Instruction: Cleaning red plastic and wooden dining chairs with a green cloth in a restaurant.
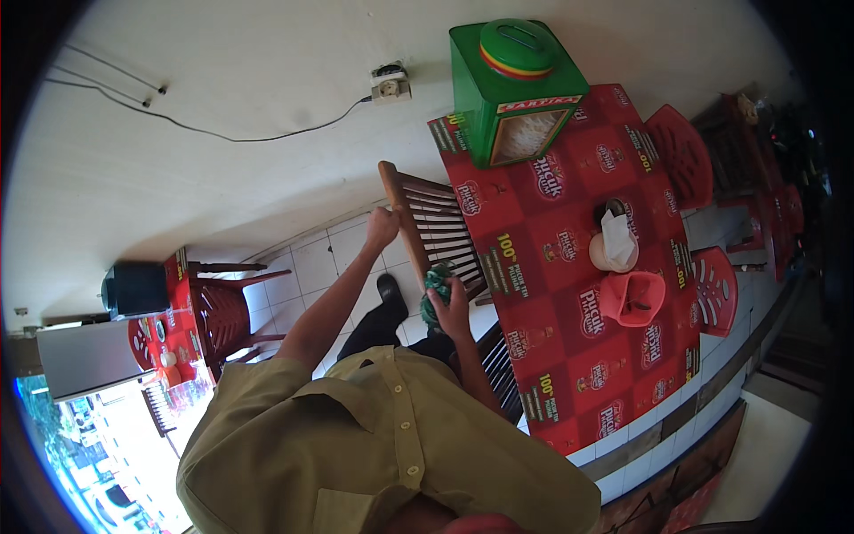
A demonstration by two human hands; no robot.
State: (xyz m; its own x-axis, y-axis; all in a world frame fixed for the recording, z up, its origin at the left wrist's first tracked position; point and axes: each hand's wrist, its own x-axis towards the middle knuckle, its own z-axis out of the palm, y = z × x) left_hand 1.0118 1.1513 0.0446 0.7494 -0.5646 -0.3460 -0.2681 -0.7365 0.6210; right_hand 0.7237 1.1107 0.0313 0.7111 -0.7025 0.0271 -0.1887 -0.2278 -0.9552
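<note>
My left hand [383, 229] is closed at the top rail of a slatted wooden chair [409, 230], near the rail's upper part. My right hand [451, 309] holds a bunched green cloth [434, 297] against the lower end of the same rail. The chair's back leans beside the edge of a table with a red printed cover [520, 267]. Part of the cloth is hidden by my fingers.
On the table are a green metal cracker tin [475, 100], a tissue holder [617, 257], a dark container [604, 212] and a pink-red container [632, 298]. Red plastic chairs [680, 157] line its far side. A wall with a socket [390, 88] stands ahead; another table [183, 294] is at left.
</note>
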